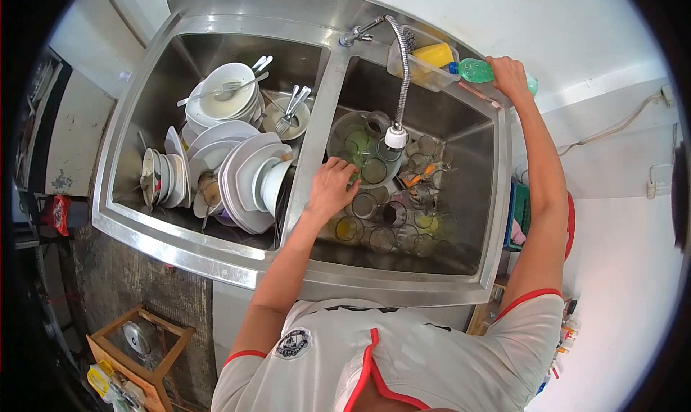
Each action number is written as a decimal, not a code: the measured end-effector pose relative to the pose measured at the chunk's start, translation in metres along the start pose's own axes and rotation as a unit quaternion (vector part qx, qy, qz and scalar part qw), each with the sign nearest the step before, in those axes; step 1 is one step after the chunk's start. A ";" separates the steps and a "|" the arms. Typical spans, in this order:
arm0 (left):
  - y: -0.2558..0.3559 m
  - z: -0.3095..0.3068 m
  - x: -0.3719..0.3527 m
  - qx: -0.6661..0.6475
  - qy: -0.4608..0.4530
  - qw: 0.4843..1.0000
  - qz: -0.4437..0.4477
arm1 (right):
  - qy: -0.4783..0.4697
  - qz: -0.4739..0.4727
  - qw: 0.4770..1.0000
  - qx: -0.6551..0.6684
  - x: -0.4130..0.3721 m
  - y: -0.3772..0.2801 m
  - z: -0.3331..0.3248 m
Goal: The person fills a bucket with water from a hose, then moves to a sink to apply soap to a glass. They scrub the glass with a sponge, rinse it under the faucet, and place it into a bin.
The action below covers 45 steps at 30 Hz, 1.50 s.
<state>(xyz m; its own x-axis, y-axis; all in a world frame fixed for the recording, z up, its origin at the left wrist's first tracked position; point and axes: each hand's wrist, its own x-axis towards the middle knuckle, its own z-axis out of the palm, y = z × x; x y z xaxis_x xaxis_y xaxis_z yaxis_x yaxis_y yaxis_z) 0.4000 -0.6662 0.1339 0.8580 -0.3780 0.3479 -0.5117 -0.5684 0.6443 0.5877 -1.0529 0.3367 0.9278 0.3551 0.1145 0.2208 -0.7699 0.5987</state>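
My right hand [509,76] is wrapped round a green plastic bottle [476,71] with a blue cap, tilted on its side over the sink's back right corner. The cap points at a clear plastic container [432,79] holding a yellow sponge [434,54]. My left hand [335,185] is at the divider between the basins, its fingertips by the rim of a round tub [337,135] with glasses in it. Those fingers are bent, and whether they hold anything is hidden. Below the tub, several glasses [381,239] stand in the right basin.
White plates [248,185], bowls [229,88] and forks and spoons [289,113] crowd the left basin. A flexible metal faucet hose [403,74] hangs over the tub. A wooden stool frame [144,372] stands on the floor at lower left. Green crates [518,210] are right of the sink.
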 end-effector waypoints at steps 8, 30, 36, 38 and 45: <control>-0.001 0.002 -0.001 0.003 0.006 1.000 0.003 | -0.009 -0.001 1.000 -0.009 0.001 0.007 -0.001; -0.004 0.005 -0.002 0.000 0.004 1.000 0.005 | -0.021 0.021 1.000 -0.010 -0.001 0.003 -0.002; -0.002 0.003 -0.001 -0.003 0.001 1.000 0.004 | 0.007 0.021 1.000 0.006 -0.004 0.003 -0.001; -0.001 0.001 -0.001 0.000 0.005 1.000 0.003 | -0.009 0.026 1.000 0.014 -0.005 0.002 -0.003; -0.002 0.002 -0.001 0.002 -0.002 1.000 -0.004 | -0.028 0.020 0.999 -0.002 -0.005 0.003 -0.004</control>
<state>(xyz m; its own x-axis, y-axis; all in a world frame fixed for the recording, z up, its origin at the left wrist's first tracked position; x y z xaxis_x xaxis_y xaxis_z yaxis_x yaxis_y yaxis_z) 0.4001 -0.6664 0.1309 0.8614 -0.3761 0.3413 -0.5057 -0.5734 0.6445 0.5821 -1.0545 0.3411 0.9513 0.2934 0.0943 0.1818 -0.7813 0.5972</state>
